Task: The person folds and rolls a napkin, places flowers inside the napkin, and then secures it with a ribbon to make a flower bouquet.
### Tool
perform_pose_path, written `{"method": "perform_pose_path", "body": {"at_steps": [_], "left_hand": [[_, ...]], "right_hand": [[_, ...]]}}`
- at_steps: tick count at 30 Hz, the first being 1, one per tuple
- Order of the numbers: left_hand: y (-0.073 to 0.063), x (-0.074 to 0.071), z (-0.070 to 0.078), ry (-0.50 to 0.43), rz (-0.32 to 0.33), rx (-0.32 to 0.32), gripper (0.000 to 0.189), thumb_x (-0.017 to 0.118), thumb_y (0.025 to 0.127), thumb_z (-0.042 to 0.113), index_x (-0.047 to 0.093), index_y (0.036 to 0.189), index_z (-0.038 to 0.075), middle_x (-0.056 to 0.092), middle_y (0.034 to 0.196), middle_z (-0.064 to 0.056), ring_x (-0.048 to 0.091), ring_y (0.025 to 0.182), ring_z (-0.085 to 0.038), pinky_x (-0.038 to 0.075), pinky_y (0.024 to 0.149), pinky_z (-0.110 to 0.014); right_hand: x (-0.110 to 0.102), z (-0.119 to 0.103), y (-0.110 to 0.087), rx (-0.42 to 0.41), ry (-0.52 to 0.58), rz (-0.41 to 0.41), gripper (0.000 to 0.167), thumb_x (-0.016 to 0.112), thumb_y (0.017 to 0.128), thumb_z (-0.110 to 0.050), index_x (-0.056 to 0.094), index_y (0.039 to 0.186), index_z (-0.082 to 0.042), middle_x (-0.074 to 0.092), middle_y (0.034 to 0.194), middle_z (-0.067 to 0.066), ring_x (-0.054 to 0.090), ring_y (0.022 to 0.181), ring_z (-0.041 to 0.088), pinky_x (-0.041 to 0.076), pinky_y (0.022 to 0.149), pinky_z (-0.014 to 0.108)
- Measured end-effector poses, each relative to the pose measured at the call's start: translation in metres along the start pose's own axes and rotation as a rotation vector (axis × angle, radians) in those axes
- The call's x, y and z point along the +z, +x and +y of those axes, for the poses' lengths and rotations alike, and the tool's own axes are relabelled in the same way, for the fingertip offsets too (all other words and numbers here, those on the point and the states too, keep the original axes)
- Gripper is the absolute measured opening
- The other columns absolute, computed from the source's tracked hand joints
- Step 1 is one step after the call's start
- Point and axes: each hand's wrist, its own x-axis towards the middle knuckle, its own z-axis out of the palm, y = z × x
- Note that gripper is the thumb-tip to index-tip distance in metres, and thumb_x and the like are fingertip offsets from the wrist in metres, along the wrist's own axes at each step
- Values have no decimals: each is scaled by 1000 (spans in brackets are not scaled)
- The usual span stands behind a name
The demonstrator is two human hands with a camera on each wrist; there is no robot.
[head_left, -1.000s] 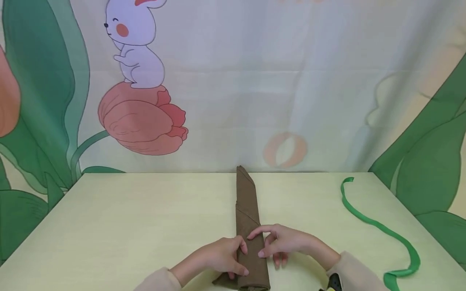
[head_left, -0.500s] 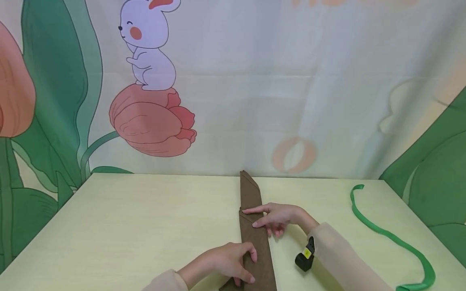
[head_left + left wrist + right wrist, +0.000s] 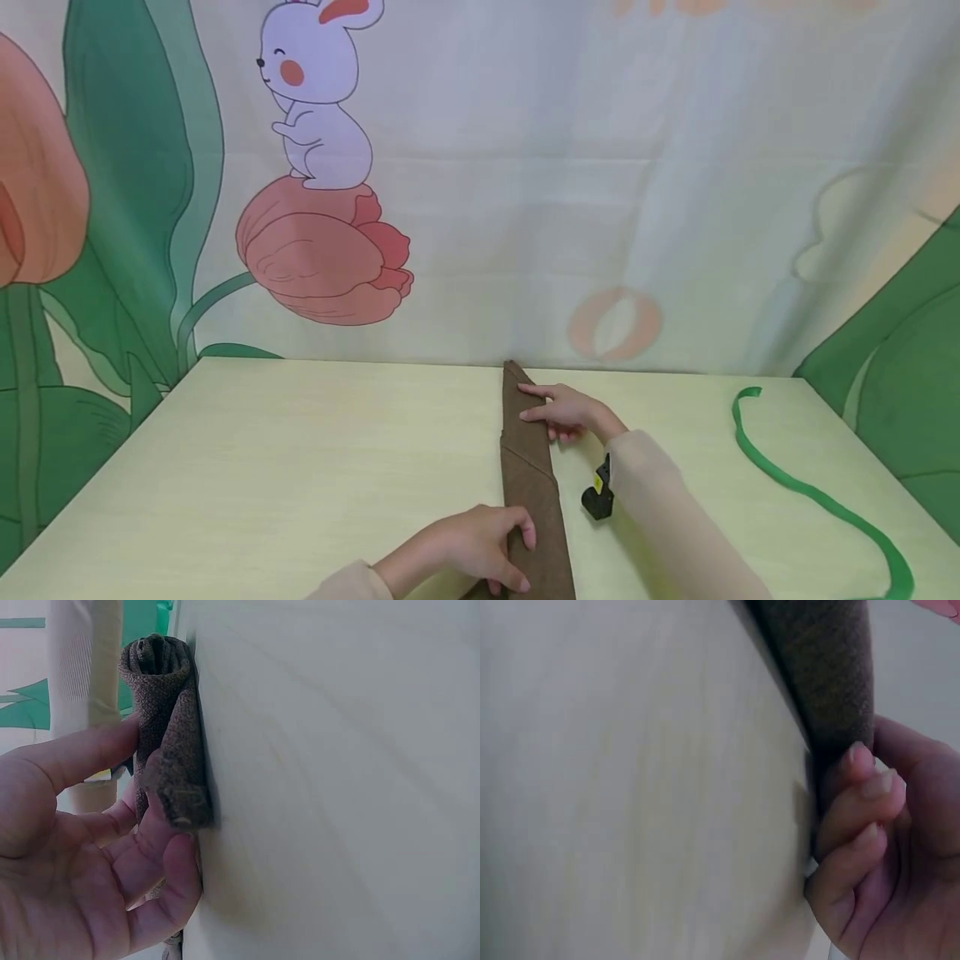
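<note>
A rolled brown cloth point(image 3: 531, 492) lies lengthwise on the table, its tip at the far edge. My left hand point(image 3: 480, 540) grips the near part, with the thumb and fingers curled about its left side. In the left wrist view, the coiled end of the cloth point(image 3: 161, 682) and a loose folded flap show beside the fingers. My right hand point(image 3: 573, 412) holds the cloth near its far tip, index finger and thumb on top, the other fingers curled at its right side. In the right wrist view these fingers point(image 3: 855, 817) touch the cloth's edge.
A long green ribbon point(image 3: 825, 502) lies in a wavy line on the right of the pale table point(image 3: 315, 467). Behind the table hangs a printed curtain point(image 3: 480, 208). A black wrist device point(image 3: 597, 500) hangs under the right sleeve.
My right hand has moved away from me along the rolled cloth, from its near half to near the far tip. The left hand keeps its place on the cloth. The head view has shifted slightly.
</note>
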Motion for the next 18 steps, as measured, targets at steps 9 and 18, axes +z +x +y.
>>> {"method": "perform_pose_path", "body": {"at_steps": [9, 18], "left_hand": [[2, 5, 1, -23, -20, -4, 27, 74, 75, 9, 53, 90, 17, 60, 54, -4, 58, 48, -12, 43, 74, -23], [-1, 2, 1, -37, -18, -21, 28, 73, 76, 13, 53, 94, 19, 58, 56, -3, 59, 50, -14, 44, 72, -30]], "right_hand": [[5, 1, -26, -87, 29, 1, 61, 55, 91, -32, 25, 144, -24, 52, 61, 6, 49, 41, 13, 39, 40, 23], [38, 0, -131, -272, 36, -237, 49, 60, 88, -27, 44, 133, -15, 51, 93, 8, 56, 59, 13, 47, 47, 26]]}}
